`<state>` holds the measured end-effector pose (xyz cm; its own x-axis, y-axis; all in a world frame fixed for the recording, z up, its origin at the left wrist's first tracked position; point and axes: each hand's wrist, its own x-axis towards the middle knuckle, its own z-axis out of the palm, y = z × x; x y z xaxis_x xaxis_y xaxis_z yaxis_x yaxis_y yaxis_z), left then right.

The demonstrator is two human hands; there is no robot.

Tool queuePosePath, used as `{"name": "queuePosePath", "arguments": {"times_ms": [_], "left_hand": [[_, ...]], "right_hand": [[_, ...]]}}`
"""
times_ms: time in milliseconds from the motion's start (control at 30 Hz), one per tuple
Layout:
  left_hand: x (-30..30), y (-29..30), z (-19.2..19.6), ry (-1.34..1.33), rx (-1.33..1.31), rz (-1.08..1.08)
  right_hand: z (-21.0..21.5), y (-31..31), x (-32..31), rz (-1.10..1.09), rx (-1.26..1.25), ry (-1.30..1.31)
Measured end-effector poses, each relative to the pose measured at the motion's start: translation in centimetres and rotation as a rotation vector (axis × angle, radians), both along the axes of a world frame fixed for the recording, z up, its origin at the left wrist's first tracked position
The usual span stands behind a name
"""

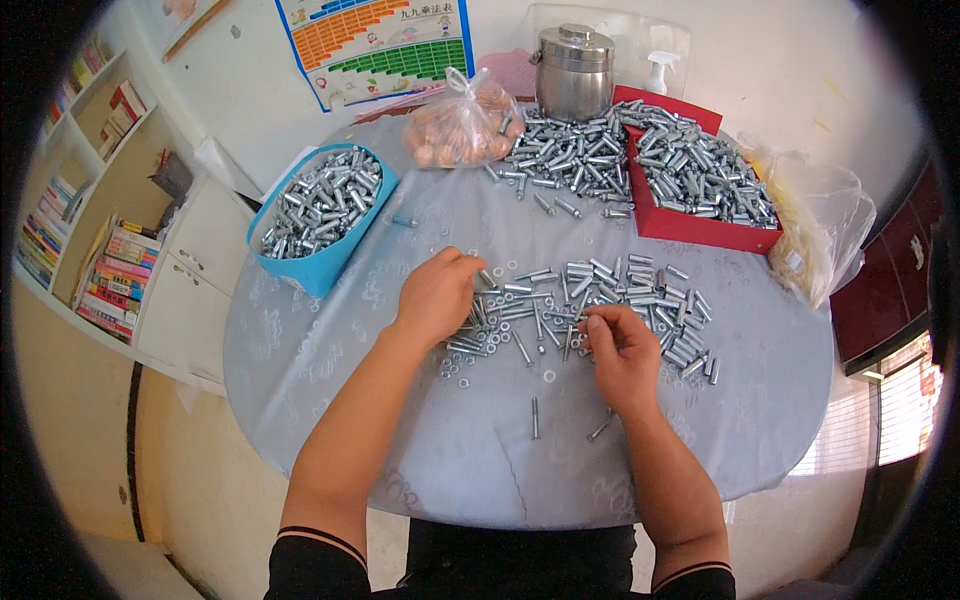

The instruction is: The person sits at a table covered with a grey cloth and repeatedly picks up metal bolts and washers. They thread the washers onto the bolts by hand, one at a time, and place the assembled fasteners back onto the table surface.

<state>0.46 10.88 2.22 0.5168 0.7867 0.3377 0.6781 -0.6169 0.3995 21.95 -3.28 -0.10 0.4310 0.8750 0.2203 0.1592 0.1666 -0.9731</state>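
My left hand [437,295] is over the left part of a loose pile of metal pieces, fingers curled in. A short silvery bolt [486,279] shows at its fingertips and seems gripped there. Thumb and forefinger are pinched together on my right hand [624,358], at the near edge of the pile; what they hold, if anything, is too small to make out. Between and beyond the hands lie metal sleeves [640,290], washers [549,377], nuts [464,383] and long thin bolts [523,348]. One bolt [535,418] lies alone nearer to me.
A blue bin [335,262] of bolts stands left, a red box [690,228] of bolts at the back right. Behind are a heap of bolts [570,150], a tied bag of eggs [462,125], a steel pot [575,75] and a clear plastic bag [825,220].
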Motion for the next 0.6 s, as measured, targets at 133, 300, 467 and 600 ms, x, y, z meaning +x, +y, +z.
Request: {"name": "queuePosePath", "arguments": {"times_ms": [133,300,467,600], "left_hand": [[-0.2,2.5,-0.7,0.162,-0.013,-0.109],[0.2,3.9,-0.5,0.225,-0.034,-0.267],[0.4,3.4,0.7,0.239,-0.031,-0.294],[1.9,-1.9,1.9,0.213,-0.018,-0.51]], "right_hand": [[0.3,0.0,0.3,-0.04,0.012,0.059],[0.0,0.1,0.9,-0.07,-0.009,-0.018],[0.7,0.1,1.3,-0.087,-0.009,-0.026],[0.5,0.3,1.8,-0.147,0.006,0.057]]}}
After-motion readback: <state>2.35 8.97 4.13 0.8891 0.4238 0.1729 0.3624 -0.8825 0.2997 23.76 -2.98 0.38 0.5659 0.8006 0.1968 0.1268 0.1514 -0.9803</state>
